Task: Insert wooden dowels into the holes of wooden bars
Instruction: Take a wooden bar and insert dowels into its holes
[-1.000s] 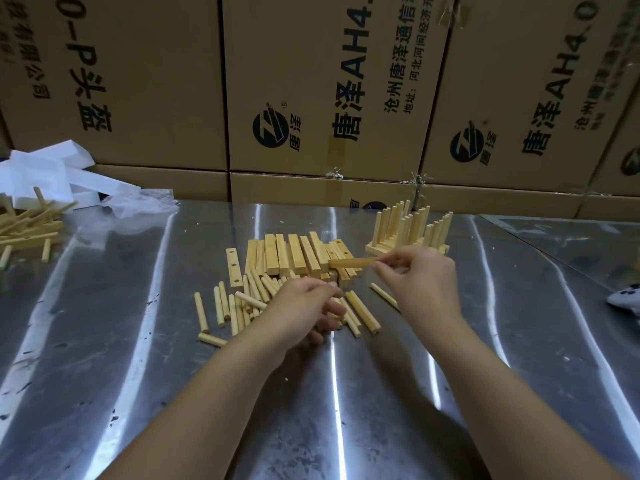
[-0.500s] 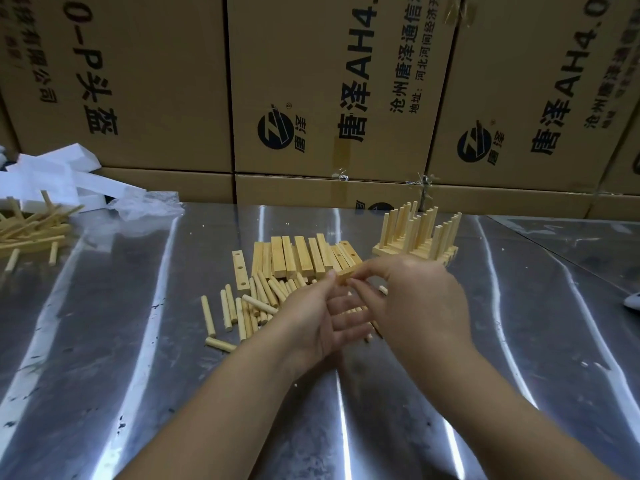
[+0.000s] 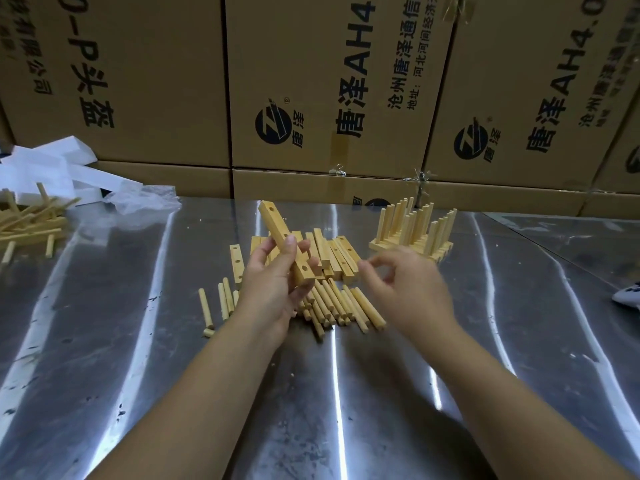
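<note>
The bar (image 3: 277, 226) has passed from the right hand (image 3: 405, 289) to the left hand (image 3: 273, 289), which now grips it tilted above the middle of the tabletop (image 3: 173, 375), holes showing. The right hand, blurred, is loosely curled and seems empty, so it looks free to fetch one of the dowels (image 3: 332, 306) lying beneath. The boxes (image 3: 346, 81) along the far edge are closed, their contents unseen.

L hand (image 3: 273, 289), R hand (image 3: 405, 292): bare; forearms (image 3: 207, 393) bare down to frame edge; L thumbnail (image 3: 290, 241) short, plain.
</note>
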